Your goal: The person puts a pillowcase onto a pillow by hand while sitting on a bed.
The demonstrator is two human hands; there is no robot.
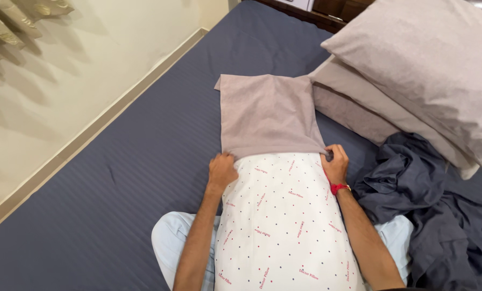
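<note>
Both forearms stretch forward along the sides of a white pillow [284, 221] that lies lengthwise over the person's lap on the dark blue bed sheet [144, 161]. The left hand [221, 170] curls its fingers shut on the left edge of the mauve pillowcase [268, 113], and the right hand [336, 163], a red band at its wrist, pinches the right corner of the opening. The case covers only the pillow's far end; the bare part is dotted with small red and blue spots and slanted red lettering. Two cased pillows [413, 70] are stacked to the right, above a crumpled dark blue sheet [424, 199].
</note>
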